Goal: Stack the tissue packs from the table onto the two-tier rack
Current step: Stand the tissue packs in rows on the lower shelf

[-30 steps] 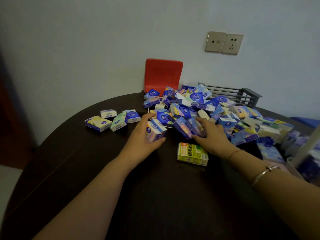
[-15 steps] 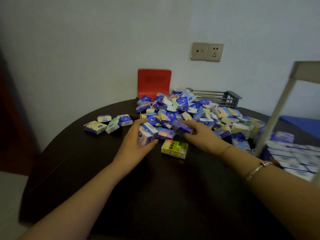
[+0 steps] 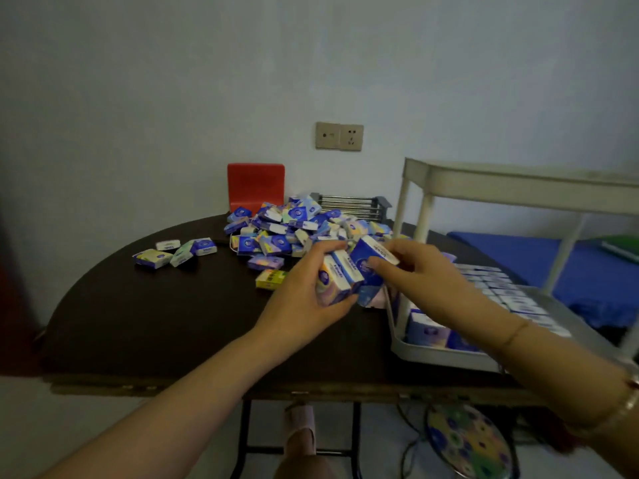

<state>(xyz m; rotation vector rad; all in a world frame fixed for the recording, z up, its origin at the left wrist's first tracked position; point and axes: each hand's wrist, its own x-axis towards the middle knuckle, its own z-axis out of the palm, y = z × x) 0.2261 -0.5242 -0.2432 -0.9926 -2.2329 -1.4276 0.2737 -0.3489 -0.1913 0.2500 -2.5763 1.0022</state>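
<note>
Dark wood makes up the round bench, which carries a loose heap of tissue packs at about twelve o'clock from the hands. The left hand curls round two packs held side by side, thumb under them and fingers over the top. The right hand pinches a blue pack between thumb and fingers, and this pack touches the two in the left hand. All three are lifted clear of the bench, just beside the near left corner of the rack.

The pale two-tier rack stands on the bench at three o'clock from the hands. Its lower tier holds rows of packs lying flat and a few more at the front; what lies on the upper tier cannot be seen. At ten o'clock four packs lie apart from the heap, and a yellow-green box sits just left of the left hand. A red chair back and a wall socket lie beyond the heap.
</note>
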